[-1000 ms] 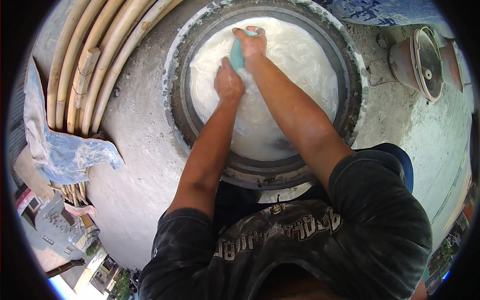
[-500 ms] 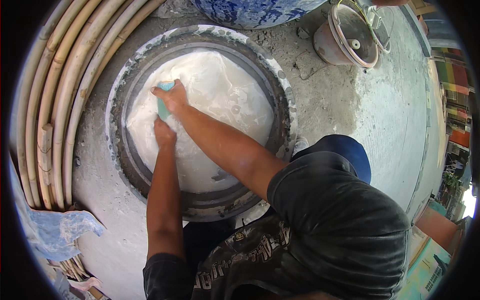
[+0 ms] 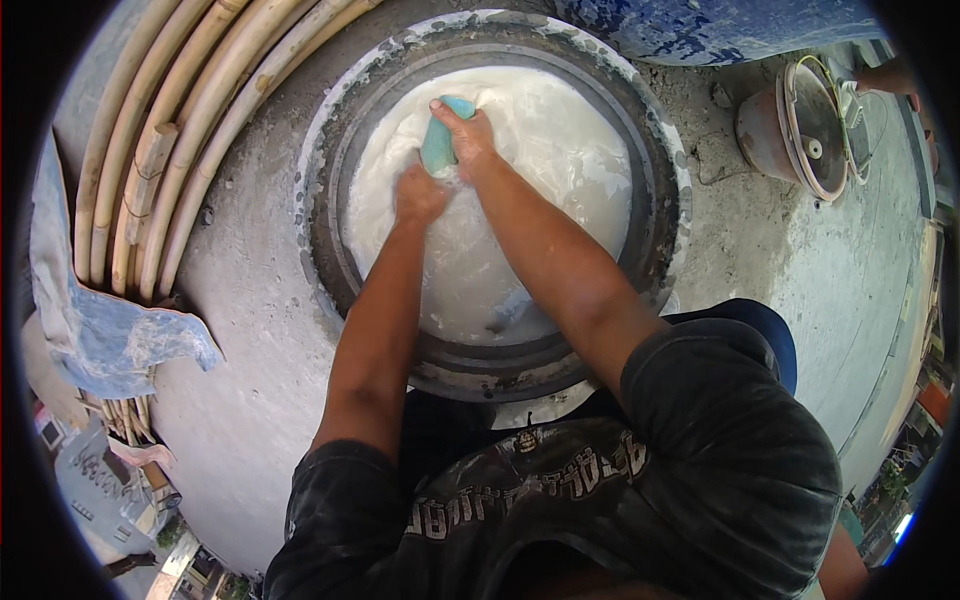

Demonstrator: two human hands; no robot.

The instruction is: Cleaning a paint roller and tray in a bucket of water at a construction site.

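Note:
A round, dark-rimmed basin (image 3: pixel 672 170) holds wet white slurry (image 3: pixel 550 150). In its far left part, a flat teal pad (image 3: pixel 437 150) stands tilted in the slurry; whether it is a sponge or a scraper I cannot make out. My right hand (image 3: pixel 472 138) grips the pad's upper end, thumb laid across its face. At the lower end, my left hand (image 3: pixel 421 195) is closed against the pad, its fingertips hidden by slurry and pad. White slurry wets both hands.
Bent bamboo poles (image 3: pixel 215 120) lie at the left beside a blue sheet (image 3: pixel 130 335). A dirty bucket (image 3: pixel 765 135) with a yellow-green cord stands at the right. Behind the basin is a large blue-and-white vessel (image 3: pixel 720 25). At the far right edge, part of another person's arm (image 3: pixel 888 77) shows.
The view has shifted, so the basin sits farther right and higher. My hands are closer together on the pad, and the slurry around them looks more stirred and liquid.

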